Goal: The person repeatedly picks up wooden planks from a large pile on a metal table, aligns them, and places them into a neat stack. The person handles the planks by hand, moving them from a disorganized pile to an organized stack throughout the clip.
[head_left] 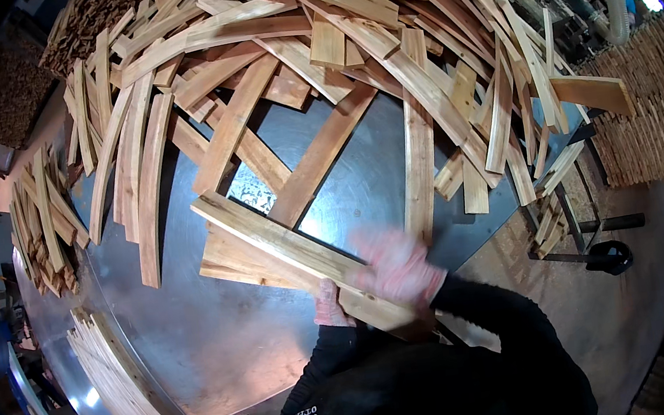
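Note:
A long wooden plank (268,230) slants across the near side of the metal table, its near end close to my body. My left hand (332,307), in a pinkish-white glove, is closed round the plank's lower edge; the fingers beneath are hidden. My right hand (396,266), gloved alike, is over the plank's upper face near that end. Motion smears it, so its fingers and whether it touches the wood are unclear. Under the plank's far half lie other short boards (232,261) on the table.
A large jumble of planks (220,35) covers the far part of the metal table (173,331). Neat strips (125,382) lie at the near left, with a smaller pile (44,226) beyond. Stacked wood (647,102) and a metal frame (582,218) stand at right.

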Tool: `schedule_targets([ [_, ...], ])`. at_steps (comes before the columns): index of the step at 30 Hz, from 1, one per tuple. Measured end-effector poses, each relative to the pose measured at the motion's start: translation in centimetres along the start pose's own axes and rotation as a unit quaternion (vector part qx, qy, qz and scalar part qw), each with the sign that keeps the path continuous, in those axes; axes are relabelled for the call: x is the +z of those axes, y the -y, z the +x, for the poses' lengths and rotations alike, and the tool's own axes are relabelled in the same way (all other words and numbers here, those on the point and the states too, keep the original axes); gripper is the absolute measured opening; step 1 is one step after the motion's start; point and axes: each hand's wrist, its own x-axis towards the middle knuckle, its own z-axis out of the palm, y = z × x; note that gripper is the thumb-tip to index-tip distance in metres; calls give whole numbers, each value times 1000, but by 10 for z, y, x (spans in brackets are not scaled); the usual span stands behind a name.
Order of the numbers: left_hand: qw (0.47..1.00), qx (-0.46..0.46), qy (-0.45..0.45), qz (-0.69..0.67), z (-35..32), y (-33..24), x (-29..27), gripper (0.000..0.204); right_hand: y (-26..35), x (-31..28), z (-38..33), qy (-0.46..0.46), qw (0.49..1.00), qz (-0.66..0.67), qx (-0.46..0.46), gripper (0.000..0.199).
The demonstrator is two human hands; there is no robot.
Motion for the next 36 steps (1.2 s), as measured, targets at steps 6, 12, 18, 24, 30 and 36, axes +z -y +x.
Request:
schedule_targets([
  [6,991,14,-132,11,10,8,37,49,-164,-116,105,-222,899,-149,347,69],
  [12,973,62,-221,-4,19,10,21,47,-29,-47,14,-123,922,-99,354,62],
  [18,992,48,-114,-26,24,18,3,53,-22,21,-30,13,989,-5,147,88],
  [24,995,51,-75,-39,8,-7,-35,55,8,14,30,280,931,178,153,98],
  [30,861,253,-248,365,-26,-179,-103,40,86,79,61,216,752,610,124,82],
  [36,504,-34,-458,732,-83,-252,-107,90,207,193,86,205,780,582,109,81],
])
